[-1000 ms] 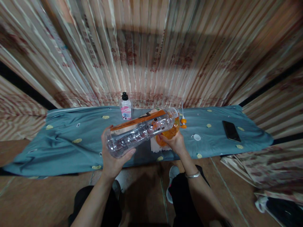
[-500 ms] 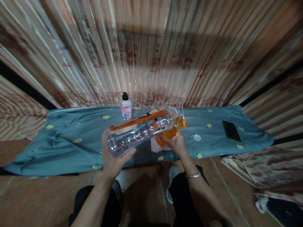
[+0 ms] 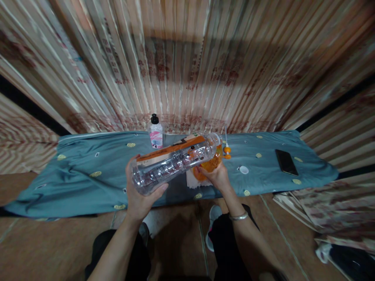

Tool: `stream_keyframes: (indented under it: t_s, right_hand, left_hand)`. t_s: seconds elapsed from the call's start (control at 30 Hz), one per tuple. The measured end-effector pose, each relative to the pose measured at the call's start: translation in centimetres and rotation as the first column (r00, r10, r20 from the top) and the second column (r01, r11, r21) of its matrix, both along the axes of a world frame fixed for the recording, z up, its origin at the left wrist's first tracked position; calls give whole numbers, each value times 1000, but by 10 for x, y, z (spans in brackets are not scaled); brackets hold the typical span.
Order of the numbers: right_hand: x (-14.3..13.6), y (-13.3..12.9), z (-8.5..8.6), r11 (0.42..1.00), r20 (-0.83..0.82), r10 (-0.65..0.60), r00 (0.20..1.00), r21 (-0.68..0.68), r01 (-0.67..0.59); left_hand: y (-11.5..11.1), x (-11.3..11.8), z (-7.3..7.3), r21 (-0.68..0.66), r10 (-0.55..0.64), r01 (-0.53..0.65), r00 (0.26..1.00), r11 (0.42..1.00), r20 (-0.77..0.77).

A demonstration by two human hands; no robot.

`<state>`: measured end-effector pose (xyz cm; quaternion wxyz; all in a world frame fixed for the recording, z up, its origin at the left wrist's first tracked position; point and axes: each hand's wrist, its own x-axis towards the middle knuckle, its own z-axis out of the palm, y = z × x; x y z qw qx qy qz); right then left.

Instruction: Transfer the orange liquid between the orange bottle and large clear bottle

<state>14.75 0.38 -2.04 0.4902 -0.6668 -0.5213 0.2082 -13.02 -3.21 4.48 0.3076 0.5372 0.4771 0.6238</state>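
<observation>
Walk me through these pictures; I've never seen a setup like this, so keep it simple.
There is no machine here, just a person's two bare hands. All the pictures come from one camera worn on that person's head, looking forward and down.

The left hand holds a large clear bottle near its base, tilted with its neck toward the right. The right hand grips an orange container, partly hidden behind the bottle's neck.

On the teal cloth stands a small black-capped bottle. Farther right are an orange pump top, a small white disc and a dark phone. A striped curtain hangs behind.
</observation>
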Motion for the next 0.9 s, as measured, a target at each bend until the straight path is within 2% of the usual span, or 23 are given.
stream_keyframes:
  t_s: [0.2, 0.4, 0.7, 0.9]
  right_hand:
    - [0, -1, 1, 1000, 39, 1, 999, -3, -1]
    - [0, -1, 1, 1000, 28, -6, 1000, -21, 6]
    - [2, 0, -3, 1000, 32, 6, 999, 23, -7]
    - [2, 0, -3, 1000, 8, 24, 1000, 3, -24]
  left_hand:
    - [-1, 1, 4, 34, 22, -21, 999, 999, -31]
    - [0, -1, -2, 9, -11, 11, 1000, 1000, -2]
    - [1, -2, -3, 26, 12, -11, 1000, 1000, -28]
    - [1, -2, -4, 30, 18, -17, 999, 999, -38]
